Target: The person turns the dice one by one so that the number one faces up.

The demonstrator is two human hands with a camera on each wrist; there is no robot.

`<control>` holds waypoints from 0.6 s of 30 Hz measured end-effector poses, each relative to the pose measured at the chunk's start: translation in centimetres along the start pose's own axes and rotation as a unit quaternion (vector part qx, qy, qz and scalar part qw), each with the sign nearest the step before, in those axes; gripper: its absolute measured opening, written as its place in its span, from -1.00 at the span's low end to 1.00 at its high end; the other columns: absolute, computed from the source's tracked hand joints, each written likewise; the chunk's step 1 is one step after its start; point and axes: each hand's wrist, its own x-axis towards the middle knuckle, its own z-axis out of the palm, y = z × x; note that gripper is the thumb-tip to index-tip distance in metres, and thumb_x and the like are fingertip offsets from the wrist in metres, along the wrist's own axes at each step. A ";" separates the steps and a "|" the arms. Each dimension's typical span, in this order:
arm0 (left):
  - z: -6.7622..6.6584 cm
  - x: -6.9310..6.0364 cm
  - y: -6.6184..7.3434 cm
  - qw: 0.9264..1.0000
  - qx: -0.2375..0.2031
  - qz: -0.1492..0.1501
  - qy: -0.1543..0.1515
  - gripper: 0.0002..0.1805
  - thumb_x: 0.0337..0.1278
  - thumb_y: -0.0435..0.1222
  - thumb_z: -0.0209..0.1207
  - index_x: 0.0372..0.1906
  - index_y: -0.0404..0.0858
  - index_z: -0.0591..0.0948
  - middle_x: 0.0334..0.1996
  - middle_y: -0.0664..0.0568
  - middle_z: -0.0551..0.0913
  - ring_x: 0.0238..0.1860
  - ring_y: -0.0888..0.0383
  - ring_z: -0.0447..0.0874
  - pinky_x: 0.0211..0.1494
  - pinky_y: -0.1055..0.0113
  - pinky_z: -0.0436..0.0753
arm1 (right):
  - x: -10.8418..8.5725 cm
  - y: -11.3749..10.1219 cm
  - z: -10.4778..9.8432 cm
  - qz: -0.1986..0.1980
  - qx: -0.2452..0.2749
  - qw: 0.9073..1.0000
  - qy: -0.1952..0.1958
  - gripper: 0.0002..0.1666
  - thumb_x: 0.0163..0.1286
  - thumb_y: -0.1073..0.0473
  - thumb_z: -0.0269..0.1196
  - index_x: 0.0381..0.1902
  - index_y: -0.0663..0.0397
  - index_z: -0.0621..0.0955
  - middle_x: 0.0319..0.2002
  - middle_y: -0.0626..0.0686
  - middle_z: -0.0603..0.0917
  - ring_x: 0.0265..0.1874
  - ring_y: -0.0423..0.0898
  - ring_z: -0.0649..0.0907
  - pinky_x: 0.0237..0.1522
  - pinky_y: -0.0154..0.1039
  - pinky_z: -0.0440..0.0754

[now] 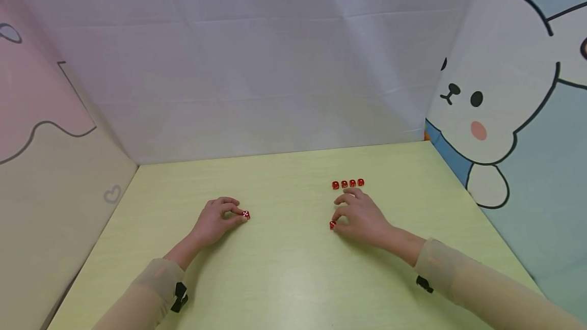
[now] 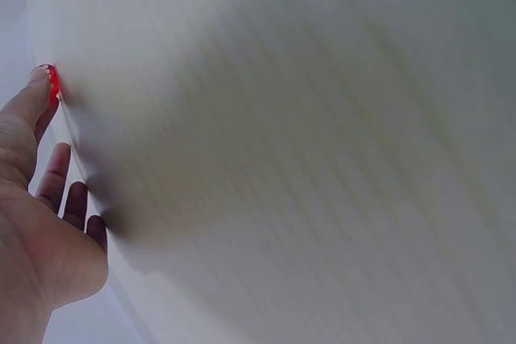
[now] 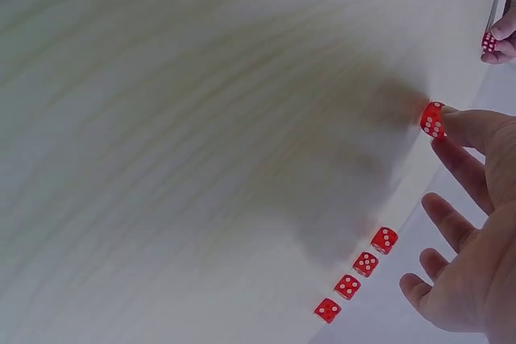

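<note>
My left hand [image 1: 218,219] pinches a red die [image 1: 246,215] with white pips between thumb and index finger, at the left middle of the table. In the left wrist view that die [image 2: 53,83] shows at the thumb tip, with the other fingers spread apart below. On the right, my right hand [image 1: 359,216] pinches another red die [image 1: 332,225] between thumb and forefinger, low over the tabletop. Just beyond its outer fingers, several red dice [image 1: 344,184] sit in a short row. The right wrist view shows the held die [image 3: 432,119] and the row of dice [image 3: 365,264].
The pale yellow table [image 1: 284,269] ends at a white cloth wall [image 1: 275,75] behind. A printed wall with a cartoon bear [image 1: 495,116] stands at the right, and a pink and beige wall [image 1: 55,177] at the left.
</note>
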 end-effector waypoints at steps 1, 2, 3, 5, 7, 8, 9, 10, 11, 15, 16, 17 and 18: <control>0.0 -0.1 0.0 1.000 0.000 0.001 0.000 -0.83 0.21 -0.04 0.42 -0.26 -0.03 0.80 0.17 -0.06 0.62 0.27 -0.26 0.38 0.32 -0.18 0.34 | 0.0 0.0 0.0 -0.002 0.000 1.000 0.000 -0.94 0.19 0.03 0.49 -0.35 -0.22 0.81 0.06 0.02 0.68 0.33 0.18 0.41 0.35 0.17 0.35; 0.0 -0.1 0.1 1.000 0.002 0.002 0.001 -0.83 0.22 -0.04 0.42 -0.26 -0.04 0.80 0.17 -0.06 0.62 0.26 -0.26 0.39 0.31 -0.18 0.34 | 0.0 0.0 0.0 -0.004 0.001 1.000 0.000 -0.94 0.19 0.03 0.49 -0.35 -0.22 0.81 0.06 0.02 0.68 0.33 0.18 0.42 0.35 0.17 0.35; 0.0 -0.2 0.1 1.000 0.002 0.001 0.001 -0.83 0.22 -0.05 0.42 -0.26 -0.04 0.79 0.17 -0.07 0.62 0.26 -0.26 0.38 0.31 -0.18 0.34 | -0.1 0.0 0.0 -0.005 0.001 1.000 0.001 -0.95 0.19 0.03 0.49 -0.36 -0.23 0.81 0.05 0.02 0.68 0.33 0.18 0.42 0.34 0.18 0.36; 0.0 -0.4 0.1 1.000 0.002 -0.002 0.002 -0.84 0.22 -0.06 0.42 -0.26 -0.04 0.79 0.17 -0.07 0.62 0.26 -0.26 0.38 0.31 -0.17 0.34 | -0.1 0.0 0.0 -0.007 0.002 1.000 0.001 -0.95 0.19 0.04 0.49 -0.36 -0.23 0.81 0.05 0.02 0.68 0.33 0.18 0.42 0.34 0.18 0.36; 0.0 -0.5 0.2 1.000 0.003 -0.002 0.002 -0.85 0.22 -0.06 0.42 -0.26 -0.03 0.79 0.17 -0.07 0.61 0.26 -0.26 0.38 0.31 -0.18 0.34 | -0.1 -0.1 0.0 -0.007 0.003 1.000 0.001 -0.96 0.20 0.04 0.48 -0.36 -0.23 0.81 0.05 0.02 0.68 0.33 0.18 0.42 0.34 0.18 0.37; 0.0 -0.6 0.2 1.000 0.002 -0.003 0.002 -0.85 0.22 -0.06 0.42 -0.26 -0.03 0.79 0.17 -0.06 0.61 0.26 -0.25 0.38 0.31 -0.18 0.34 | -0.2 -0.1 -0.1 -0.006 0.004 1.000 0.000 -0.96 0.19 0.05 0.49 -0.37 -0.23 0.81 0.05 0.02 0.68 0.33 0.19 0.42 0.33 0.18 0.37; 0.0 -0.7 0.2 1.000 0.001 -0.005 0.002 -0.86 0.21 -0.07 0.43 -0.26 -0.02 0.79 0.17 -0.06 0.61 0.27 -0.25 0.38 0.31 -0.17 0.34 | -0.2 -0.1 -0.1 -0.006 0.005 1.000 0.000 -0.96 0.19 0.05 0.49 -0.37 -0.23 0.80 0.05 0.02 0.68 0.32 0.19 0.42 0.33 0.19 0.37; 0.0 -0.7 0.2 1.000 0.001 -0.005 0.002 -0.86 0.21 -0.07 0.43 -0.26 -0.02 0.79 0.18 -0.05 0.61 0.27 -0.25 0.38 0.31 -0.17 0.34 | -0.2 -0.2 -0.1 -0.006 0.006 1.000 0.000 -0.96 0.19 0.06 0.49 -0.37 -0.23 0.80 0.05 0.02 0.69 0.32 0.19 0.42 0.33 0.19 0.37; 0.1 -0.8 0.2 1.000 0.001 -0.005 0.002 -0.86 0.21 -0.07 0.43 -0.26 -0.02 0.79 0.18 -0.05 0.61 0.27 -0.25 0.38 0.31 -0.17 0.34 | -0.3 -0.2 -0.1 -0.007 0.006 1.000 0.000 -0.96 0.18 0.06 0.49 -0.38 -0.23 0.80 0.04 0.02 0.69 0.32 0.19 0.42 0.33 0.19 0.37; 0.1 -1.0 0.3 1.000 0.004 -0.006 0.003 -0.86 0.20 -0.06 0.43 -0.27 -0.01 0.79 0.17 -0.04 0.61 0.26 -0.24 0.39 0.31 -0.17 0.34 | -0.4 -0.3 -0.1 -0.003 0.015 1.000 -0.001 -0.96 0.18 0.07 0.49 -0.38 -0.21 0.80 0.04 0.03 0.69 0.31 0.19 0.43 0.34 0.18 0.36; 0.1 -1.1 0.3 1.000 0.005 -0.007 0.004 -0.86 0.20 -0.05 0.43 -0.27 0.00 0.79 0.17 -0.04 0.61 0.26 -0.24 0.39 0.31 -0.17 0.34 | -0.5 -0.3 -0.1 0.001 0.019 1.000 -0.001 -0.95 0.18 0.07 0.49 -0.38 -0.21 0.80 0.04 0.03 0.69 0.31 0.19 0.43 0.35 0.17 0.35; 0.1 -1.1 0.3 1.000 0.005 -0.007 0.004 -0.86 0.20 -0.05 0.43 -0.27 0.01 0.79 0.17 -0.04 0.61 0.26 -0.24 0.39 0.31 -0.18 0.34 | -0.5 -0.3 -0.1 0.005 0.025 1.000 -0.001 -0.95 0.18 0.07 0.49 -0.37 -0.22 0.81 0.04 0.03 0.69 0.31 0.19 0.43 0.35 0.16 0.35; 0.2 -1.2 0.4 1.000 0.006 -0.008 0.004 -0.86 0.20 -0.04 0.43 -0.28 0.01 0.79 0.17 -0.04 0.61 0.26 -0.24 0.39 0.31 -0.18 0.34 | -0.6 -0.3 0.0 0.009 0.033 0.999 -0.001 -0.95 0.18 0.07 0.49 -0.37 -0.22 0.81 0.04 0.02 0.69 0.31 0.18 0.43 0.35 0.16 0.35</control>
